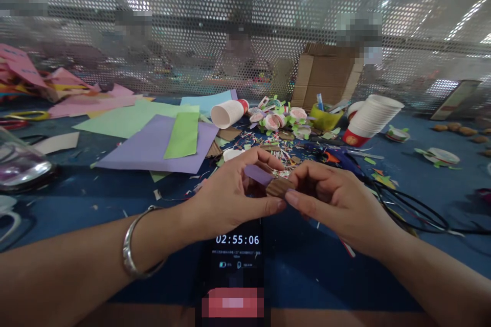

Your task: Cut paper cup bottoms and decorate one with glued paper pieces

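Note:
My left hand (233,191) and my right hand (332,199) meet over the blue table (95,204), fingertips together. Between them they pinch a small roll of brown corrugated cardboard (279,187) with a strip of purple paper (259,174) sticking out toward the left hand. The left thumb and forefinger close on the purple strip and the roll's edge. The right hand's fingers curl around the roll from the right. A silver bangle (132,245) sits on my left wrist.
Purple, green and pink paper sheets (153,143) lie at the left. Paper cups (370,115), a tipped cup (228,112), paper flowers (276,120) and scraps are behind the hands. Black cable (414,209) runs right. A phone with a timer (237,265) lies near me. Mesh screen stands behind.

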Available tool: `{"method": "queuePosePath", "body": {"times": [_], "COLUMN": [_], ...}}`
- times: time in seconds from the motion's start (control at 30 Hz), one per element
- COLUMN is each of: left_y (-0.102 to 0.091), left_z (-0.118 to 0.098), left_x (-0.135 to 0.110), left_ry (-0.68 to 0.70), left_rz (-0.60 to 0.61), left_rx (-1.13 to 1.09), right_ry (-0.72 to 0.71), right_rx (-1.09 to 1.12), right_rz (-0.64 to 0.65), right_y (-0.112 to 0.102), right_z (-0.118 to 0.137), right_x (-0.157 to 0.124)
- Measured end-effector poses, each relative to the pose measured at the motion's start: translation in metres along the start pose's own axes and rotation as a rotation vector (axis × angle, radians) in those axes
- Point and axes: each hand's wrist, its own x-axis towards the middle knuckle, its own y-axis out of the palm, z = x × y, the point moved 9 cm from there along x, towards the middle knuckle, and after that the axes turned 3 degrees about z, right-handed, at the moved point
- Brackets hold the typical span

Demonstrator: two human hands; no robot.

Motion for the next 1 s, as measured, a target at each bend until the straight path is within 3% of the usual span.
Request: {"method": "queuePosePath", "body": {"times": [0.4, 0.7, 0.87, 1.0], "left_y": [0.001, -0.01, -0.012, -0.012], "left_z": [-0.008, -0.005, -0.022, -0.039], "left_x": [0.001, -0.001, -0.004, -0.01], "left_ry": [0.034, -0.01, 0.152, 0.321], "left_rz": [-0.014, -0.094, -0.108, -0.112], "left_rx": [-0.027, 0.012, 0.139, 0.298], "right_ry": [-0.011, 0.014, 0.001, 0.026], "right_rx": [-0.043, -0.036, -0.027, 0.105], "right_rz": [0.024, -0.036, -0.048, -0.051], "right_y": [0.003, -0.007, -0.009, -0.009], "right_z": [0.002, 0.001, 0.004, -0.002], "right_x": [-0.003, -0.001, -0.002, -0.003]}}
